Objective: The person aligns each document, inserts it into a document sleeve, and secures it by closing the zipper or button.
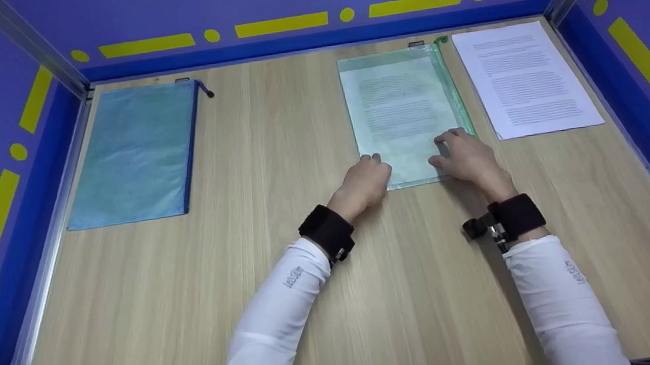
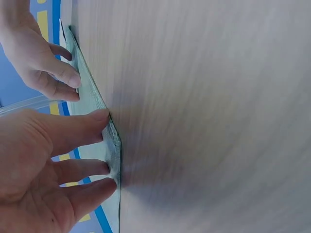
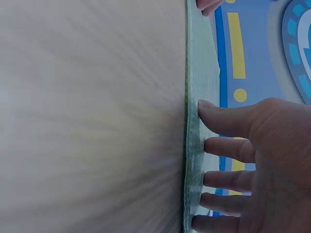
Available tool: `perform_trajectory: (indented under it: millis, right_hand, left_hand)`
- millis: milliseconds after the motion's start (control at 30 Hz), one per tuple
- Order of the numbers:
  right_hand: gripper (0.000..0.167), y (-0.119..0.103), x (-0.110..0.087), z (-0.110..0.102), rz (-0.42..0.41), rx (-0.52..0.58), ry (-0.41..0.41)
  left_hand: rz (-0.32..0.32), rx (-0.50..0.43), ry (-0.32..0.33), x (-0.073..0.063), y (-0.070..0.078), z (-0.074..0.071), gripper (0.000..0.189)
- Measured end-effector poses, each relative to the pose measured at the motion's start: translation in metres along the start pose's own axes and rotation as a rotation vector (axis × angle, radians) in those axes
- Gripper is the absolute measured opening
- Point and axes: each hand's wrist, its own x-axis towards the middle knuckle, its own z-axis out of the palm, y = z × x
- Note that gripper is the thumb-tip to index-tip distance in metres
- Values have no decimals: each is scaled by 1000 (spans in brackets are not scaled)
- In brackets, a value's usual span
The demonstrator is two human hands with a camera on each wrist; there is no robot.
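Observation:
A light green translucent zip pouch (image 1: 406, 112) with a printed sheet showing through lies flat on the table, its green zip along the right side. My left hand (image 1: 364, 180) rests at the pouch's near left corner. In the left wrist view its thumb (image 2: 92, 121) and fingertips touch the pouch on either side of that corner. My right hand (image 1: 467, 157) touches the pouch's near right part, fingertips down. In the right wrist view those fingers (image 3: 228, 180) are spread and fairly straight along the pouch's near edge.
At the table's left lies a blue-green zip pouch (image 1: 131, 154) with a dark blue zip. White printed sheets (image 1: 532, 82) lie right of the green pouch. Blue panels with yellow marks (image 1: 415, 4) wall the table's back and sides.

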Motion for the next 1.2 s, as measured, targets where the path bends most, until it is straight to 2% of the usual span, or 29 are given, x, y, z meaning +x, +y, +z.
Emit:
perform_trajectory:
  millis: [167, 400, 533, 767, 1200]
  right_hand:
    - [56, 5, 3, -3, 9, -7, 0]
    - [56, 11, 10, -4, 21, -1, -3]
    - [56, 14, 12, -3, 14, 6, 7]
    - [56, 14, 13, -2, 10, 16, 31]
    - [57, 20, 17, -4, 18, 37, 24]
  left_hand:
    - [9, -22, 14, 7, -2, 1, 30]
    - [12, -53, -10, 14, -1, 0, 34]
    - [7, -46, 9, 16, -1, 0, 33]
    - [-9, -59, 23, 18, 1, 1, 34]
    - [-14, -13, 20, 20, 4, 3, 37]
